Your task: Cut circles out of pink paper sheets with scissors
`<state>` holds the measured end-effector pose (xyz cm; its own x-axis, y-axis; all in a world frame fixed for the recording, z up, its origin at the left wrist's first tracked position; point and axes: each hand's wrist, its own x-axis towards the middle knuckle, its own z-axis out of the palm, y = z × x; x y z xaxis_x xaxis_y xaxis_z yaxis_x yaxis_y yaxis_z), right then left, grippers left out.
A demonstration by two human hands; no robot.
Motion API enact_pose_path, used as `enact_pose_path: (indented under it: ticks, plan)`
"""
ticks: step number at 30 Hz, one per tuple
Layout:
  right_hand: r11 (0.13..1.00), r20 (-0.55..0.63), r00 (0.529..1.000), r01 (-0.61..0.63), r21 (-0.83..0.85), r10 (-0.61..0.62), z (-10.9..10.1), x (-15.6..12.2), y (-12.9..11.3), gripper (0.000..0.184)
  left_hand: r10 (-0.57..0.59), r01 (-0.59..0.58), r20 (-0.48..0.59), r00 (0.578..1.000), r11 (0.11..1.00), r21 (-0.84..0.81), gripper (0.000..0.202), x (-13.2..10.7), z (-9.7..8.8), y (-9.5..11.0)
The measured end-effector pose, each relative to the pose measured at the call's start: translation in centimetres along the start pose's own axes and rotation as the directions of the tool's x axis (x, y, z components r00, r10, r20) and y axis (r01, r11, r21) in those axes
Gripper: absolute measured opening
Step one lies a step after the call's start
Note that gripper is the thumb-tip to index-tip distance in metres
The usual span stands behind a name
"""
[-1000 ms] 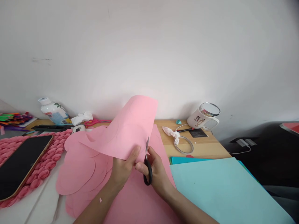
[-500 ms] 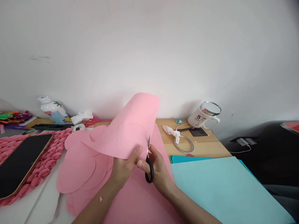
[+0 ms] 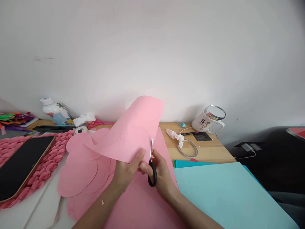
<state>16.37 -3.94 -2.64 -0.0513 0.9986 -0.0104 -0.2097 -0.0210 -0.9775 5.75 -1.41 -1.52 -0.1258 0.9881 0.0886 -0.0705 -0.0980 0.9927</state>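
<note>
Head view: the left hand (image 3: 126,171) is clamped on the near edge of a pink sheet (image 3: 128,136), thumb on top. The sheet curls upward toward the far side, and faint curved outlines show on it. The right hand (image 3: 162,173), just beside the left, is closed around black-handled scissors (image 3: 152,164); their blades point away, up against the sheet's right part. I cannot tell how far apart the blades are. A small pink scrap (image 3: 102,202) is on the left forearm.

Below the hands lies more pink paper (image 3: 143,203) on the counter (image 3: 221,152), with a pile of rounded cutouts (image 3: 78,178) to its left. Further left, a phone (image 3: 23,167) rests on a pink mat (image 3: 51,159). Blue paper (image 3: 226,194) lies near right. At far right, a mug (image 3: 200,123) stands near a ring (image 3: 196,149); a bottle (image 3: 57,114) stands far left, and pink scissors (image 3: 95,123) lie to its right.
</note>
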Motion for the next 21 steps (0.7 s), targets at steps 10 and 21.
enact_pose_path:
  ticks: [10, 21]
  plan:
    - [1.0, 0.014, 1.0, -0.016, 0.016, 0.016, -0.02, 0.0, 0.09, 0.04, -0.086, 0.092, 0.185, 0.979, 0.995, -0.025, 0.021, 0.19, -0.11, 0.11]
    - [0.995, 0.04, 0.999, -0.002, 0.101, -0.002, -0.47, 0.4, -0.15, 0.044, -0.057, 0.054, 0.09, 0.994, 0.998, 0.033, 0.032, 0.37, -0.54, -0.64]
